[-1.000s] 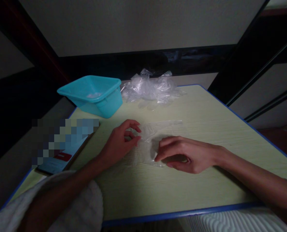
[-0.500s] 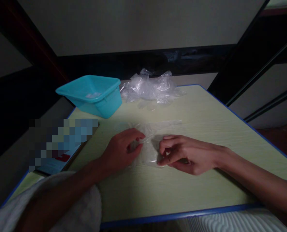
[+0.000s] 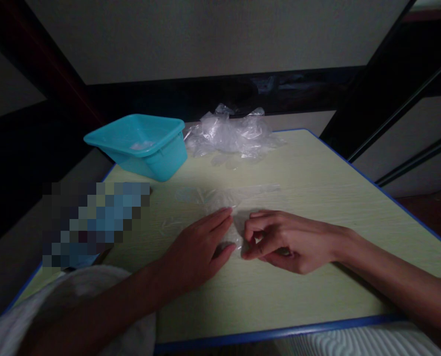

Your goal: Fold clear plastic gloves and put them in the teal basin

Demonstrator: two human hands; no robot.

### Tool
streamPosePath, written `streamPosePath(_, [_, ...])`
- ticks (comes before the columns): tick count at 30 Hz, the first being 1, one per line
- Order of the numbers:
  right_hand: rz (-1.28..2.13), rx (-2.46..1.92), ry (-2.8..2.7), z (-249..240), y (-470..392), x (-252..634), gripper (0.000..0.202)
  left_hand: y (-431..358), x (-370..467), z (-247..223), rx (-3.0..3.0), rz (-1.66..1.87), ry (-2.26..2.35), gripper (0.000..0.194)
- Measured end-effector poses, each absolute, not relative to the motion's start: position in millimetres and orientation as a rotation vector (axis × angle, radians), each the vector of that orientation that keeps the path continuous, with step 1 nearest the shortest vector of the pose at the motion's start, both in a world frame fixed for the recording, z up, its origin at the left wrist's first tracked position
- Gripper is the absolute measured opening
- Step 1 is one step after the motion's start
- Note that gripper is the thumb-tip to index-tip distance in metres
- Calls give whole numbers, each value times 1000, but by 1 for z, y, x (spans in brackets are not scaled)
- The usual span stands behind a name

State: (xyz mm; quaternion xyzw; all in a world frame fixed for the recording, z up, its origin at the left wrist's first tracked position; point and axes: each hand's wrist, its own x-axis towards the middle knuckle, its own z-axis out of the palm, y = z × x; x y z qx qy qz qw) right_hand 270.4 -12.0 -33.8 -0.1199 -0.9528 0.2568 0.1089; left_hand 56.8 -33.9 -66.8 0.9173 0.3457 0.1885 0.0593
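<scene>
Clear plastic, thin and flat, made up the bag (image 3: 223, 198) that lay on the pale table (image 3: 317, 202) in front of the person, in the head view. The left hand (image 3: 205, 242) was laid palm down over its near left part, fingers loosely together and almost straight, thumb a little apart; I couldn't tell whether it gripped any of the film. The right hand (image 3: 283, 242) was half curled at the near right part, thumb and forefinger drawn close, though whether they pinched the edge I couldn't tell. A crumpled heap of clear plastic (image 3: 235, 136) sat at the far edge, just beside a turquoise basin (image 3: 164, 155) with something small and whitish inside. On the left lay a flat dark-edged device (image 3: 112, 212), mostly hidden by blurred squares.
</scene>
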Motion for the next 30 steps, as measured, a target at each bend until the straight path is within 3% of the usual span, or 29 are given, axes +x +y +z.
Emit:
streamPosePath(10, [777, -363, -2787, -32, -14, 269, 21, -35, 54, -70, 2829, 259, 1057, 51])
streamPosePath(18, [651, -477, -2617, -34, -6, 277, 19, -31, 50, -64, 2813, 643, 1187, 41])
streamPosePath(24, [400, -789, -2592, -37, 4, 283, 20, -22, 48, -66, 2775, 619, 1230, 36])
streamPosePath(30, [216, -990, -2597, -45, 12, 287, 26, -23, 47, -60, 2799, 871, 1180, 30])
